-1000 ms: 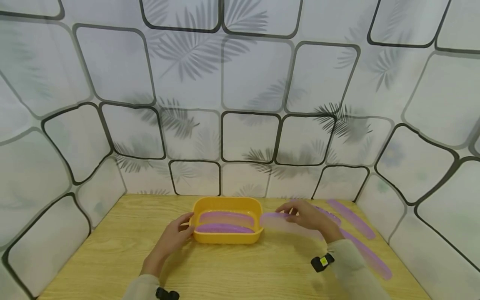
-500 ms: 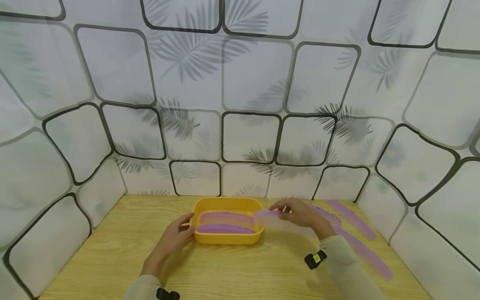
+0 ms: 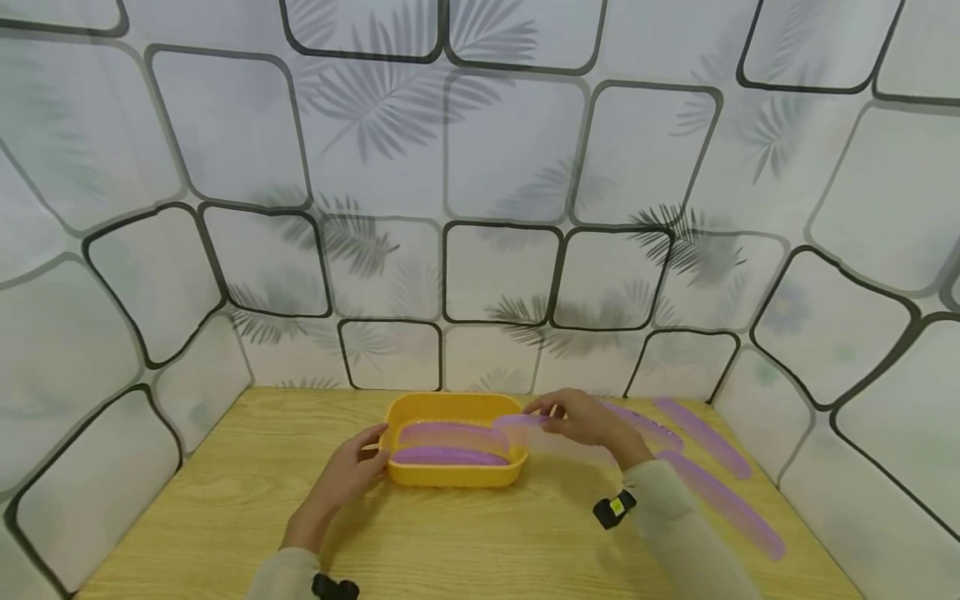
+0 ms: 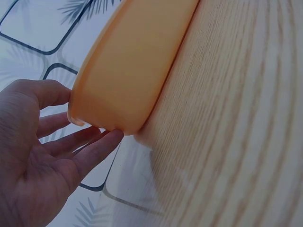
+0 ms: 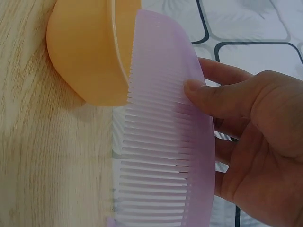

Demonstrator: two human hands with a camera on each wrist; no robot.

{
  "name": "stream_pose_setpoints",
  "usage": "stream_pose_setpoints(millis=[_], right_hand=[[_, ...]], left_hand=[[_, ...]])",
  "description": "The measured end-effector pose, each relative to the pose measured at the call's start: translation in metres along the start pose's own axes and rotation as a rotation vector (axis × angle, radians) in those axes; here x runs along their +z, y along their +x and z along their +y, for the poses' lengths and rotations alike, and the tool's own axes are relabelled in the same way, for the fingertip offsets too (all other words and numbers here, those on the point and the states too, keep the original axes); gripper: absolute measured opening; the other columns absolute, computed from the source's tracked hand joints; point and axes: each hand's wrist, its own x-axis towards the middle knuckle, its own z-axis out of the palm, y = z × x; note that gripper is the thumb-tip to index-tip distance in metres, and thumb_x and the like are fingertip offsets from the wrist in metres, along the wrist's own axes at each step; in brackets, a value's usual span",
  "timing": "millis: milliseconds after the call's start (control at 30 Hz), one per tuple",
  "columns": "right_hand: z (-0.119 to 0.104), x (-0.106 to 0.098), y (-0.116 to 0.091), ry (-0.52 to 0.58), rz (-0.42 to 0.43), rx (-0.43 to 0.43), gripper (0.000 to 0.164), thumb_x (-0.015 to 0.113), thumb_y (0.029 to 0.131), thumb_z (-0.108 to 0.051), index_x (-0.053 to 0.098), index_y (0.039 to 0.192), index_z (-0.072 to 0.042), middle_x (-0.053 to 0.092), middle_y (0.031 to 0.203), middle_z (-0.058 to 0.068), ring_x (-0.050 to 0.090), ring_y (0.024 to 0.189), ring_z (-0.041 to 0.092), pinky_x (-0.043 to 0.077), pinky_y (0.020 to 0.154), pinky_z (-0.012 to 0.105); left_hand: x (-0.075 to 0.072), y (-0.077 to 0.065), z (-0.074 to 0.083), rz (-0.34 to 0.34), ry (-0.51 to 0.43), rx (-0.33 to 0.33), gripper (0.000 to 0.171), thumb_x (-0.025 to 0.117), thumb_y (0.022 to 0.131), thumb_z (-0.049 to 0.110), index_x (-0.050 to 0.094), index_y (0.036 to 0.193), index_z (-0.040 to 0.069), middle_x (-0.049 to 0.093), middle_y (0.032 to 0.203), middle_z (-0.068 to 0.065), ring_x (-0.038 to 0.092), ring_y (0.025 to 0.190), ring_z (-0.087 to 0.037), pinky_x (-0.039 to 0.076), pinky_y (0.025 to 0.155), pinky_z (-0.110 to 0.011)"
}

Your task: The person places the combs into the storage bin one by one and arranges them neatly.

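In the head view a yellow plastic basin [image 3: 453, 477] stands at the far middle of the table, holding two purple combs: a paler comb [image 3: 453, 434] behind a darker comb [image 3: 448, 457]. My left hand [image 3: 352, 467] grips the basin's left end, thumb and fingers against its rim and outer wall. With thumb and fingers, my right hand [image 3: 585, 419] pinches a translucent purple comb [image 5: 163, 90] by its spine. The comb's rounded tip overlaps the basin's right rim in the head view. In the right wrist view its teeth face the basin.
Right of the basin lie more purple combs: one comb [image 3: 647, 427] partly behind my right hand, another comb [image 3: 703, 437] farther right, and a long comb [image 3: 726, 504] near my right sleeve. A patterned cloth [image 3: 495, 275] hangs behind the wooden table [image 3: 465, 546].
My right hand has moved left with the comb, whose tip has gone from beside the basin's right edge to over it. My left hand and the basin have stayed in place.
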Motion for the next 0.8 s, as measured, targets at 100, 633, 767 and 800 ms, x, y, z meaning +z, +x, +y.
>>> stream_pose_setpoints(millis=[100, 633, 767, 800], right_hand=[[-0.001, 0.001, 0.004, 0.011, -0.002, 0.002, 0.027, 0.065, 0.098, -0.001, 0.074, 0.123, -0.006, 0.074, 0.108, 0.012, 0.061, 0.082, 0.008, 0.055, 0.074, 0.023], [-0.009, 0.005, 0.018, 0.009, -0.027, -0.015, 0.027, 0.064, 0.1, -0.002, 0.073, 0.124, -0.005, 0.074, 0.113, 0.015, 0.063, 0.081, 0.009, 0.055, 0.07, 0.021], [-0.011, 0.006, 0.02, 0.006, -0.03, -0.019, 0.027, 0.064, 0.1, -0.003, 0.073, 0.125, -0.005, 0.075, 0.119, 0.015, 0.064, 0.082, 0.012, 0.055, 0.071, 0.022], [-0.011, 0.007, 0.02, 0.004, -0.028, -0.016, 0.027, 0.064, 0.1, -0.002, 0.073, 0.125, -0.005, 0.075, 0.12, 0.015, 0.064, 0.082, 0.013, 0.055, 0.071, 0.022]], left_hand=[[0.0, 0.001, 0.0, 0.001, 0.0, 0.005, 0.054, 0.06, 0.104, 0.008, 0.042, 0.152, -0.008, 0.051, 0.146, -0.035, 0.062, 0.126, -0.046, 0.064, 0.09, -0.036], [0.0, 0.0, 0.003, 0.006, 0.02, 0.006, 0.054, 0.06, 0.103, 0.007, 0.042, 0.152, -0.009, 0.051, 0.146, -0.035, 0.062, 0.126, -0.046, 0.063, 0.09, -0.036], [0.0, 0.0, 0.002, 0.004, 0.024, 0.007, 0.054, 0.061, 0.103, 0.007, 0.043, 0.152, -0.009, 0.052, 0.145, -0.035, 0.063, 0.126, -0.046, 0.064, 0.09, -0.036], [0.0, 0.0, 0.001, 0.004, 0.023, 0.007, 0.054, 0.061, 0.103, 0.007, 0.043, 0.151, -0.009, 0.052, 0.145, -0.035, 0.063, 0.125, -0.045, 0.064, 0.09, -0.036]])
